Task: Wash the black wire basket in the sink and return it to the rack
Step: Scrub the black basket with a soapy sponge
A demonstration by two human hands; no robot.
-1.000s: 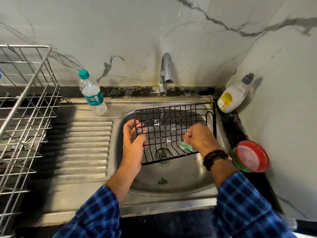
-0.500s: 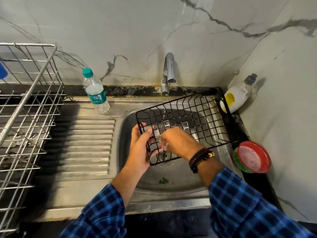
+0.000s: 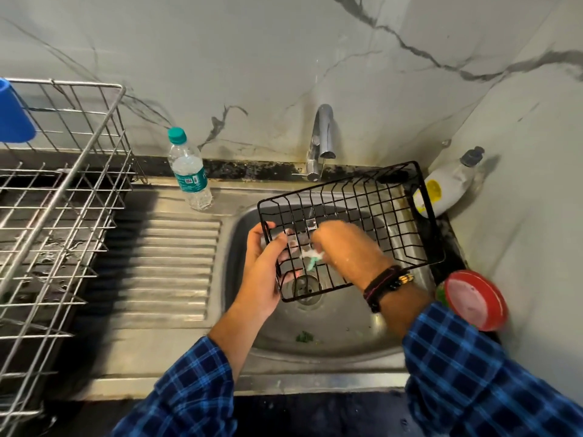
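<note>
The black wire basket point(image 3: 375, 212) is held tilted over the steel sink point(image 3: 334, 326), its open side facing me. My left hand point(image 3: 265, 269) grips the basket's left rim. Inside the basket, my right hand point(image 3: 347, 247) holds a small green scrub pad point(image 3: 312, 260) with foam on it against the wire floor. The tap point(image 3: 321, 140) stands behind the basket; no clear stream of water shows. The silver dish rack point(image 3: 63, 190) stands at the left on the counter.
A clear water bottle point(image 3: 189, 171) with a teal cap stands on the ribbed drainboard point(image 3: 164, 263). A white soap bottle point(image 3: 448, 184) leans in the right corner. A red-lidded tub point(image 3: 473, 298) sits right of the sink. A blue cup point(image 3: 12, 115) hangs on the rack.
The basket has tipped from upright on edge to tilted with its open side toward me. My right hand moved from the lower right of the grid leftward into the basket, still scrubbing.
</note>
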